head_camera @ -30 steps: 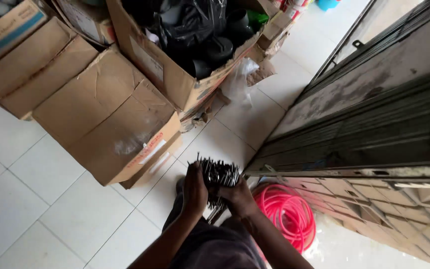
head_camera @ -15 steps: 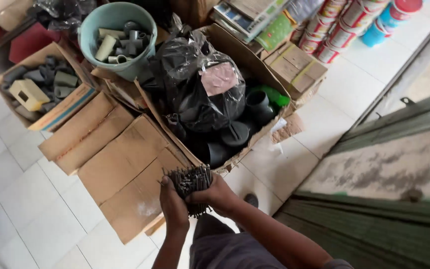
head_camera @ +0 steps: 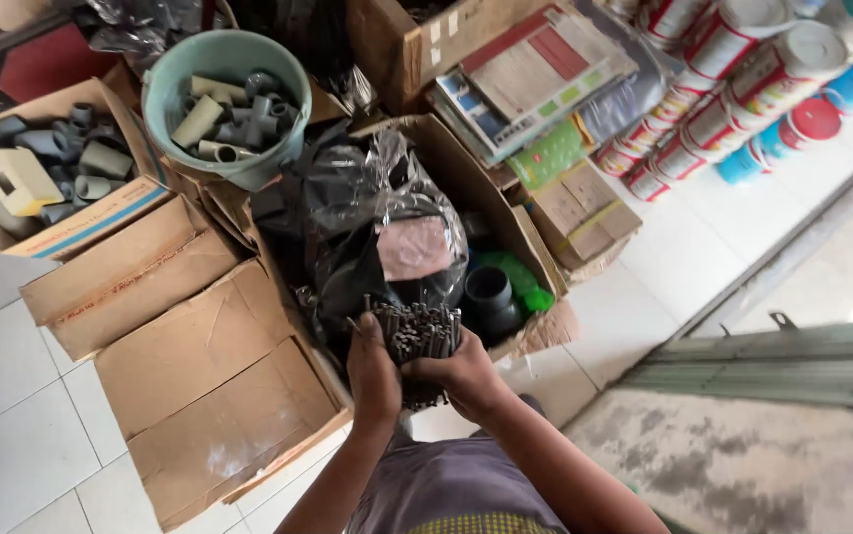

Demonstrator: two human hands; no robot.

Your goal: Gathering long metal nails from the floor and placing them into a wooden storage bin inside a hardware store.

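Hands, 2 of them, left [head_camera: 372, 378] and right [head_camera: 466, 381], each grip closed around 1 bundle of metal rods [head_camera: 418, 338] at lower centre; 1 green bucket [head_camera: 164, 94] of pipe pieces sits upper left.

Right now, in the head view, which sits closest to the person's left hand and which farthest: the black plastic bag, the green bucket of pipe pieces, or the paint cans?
From the left hand:
1. Black plastic bag, just above it in the open box.
2. Green bucket, farther up at upper left.
3. Paint cans, far upper right, across the floor.
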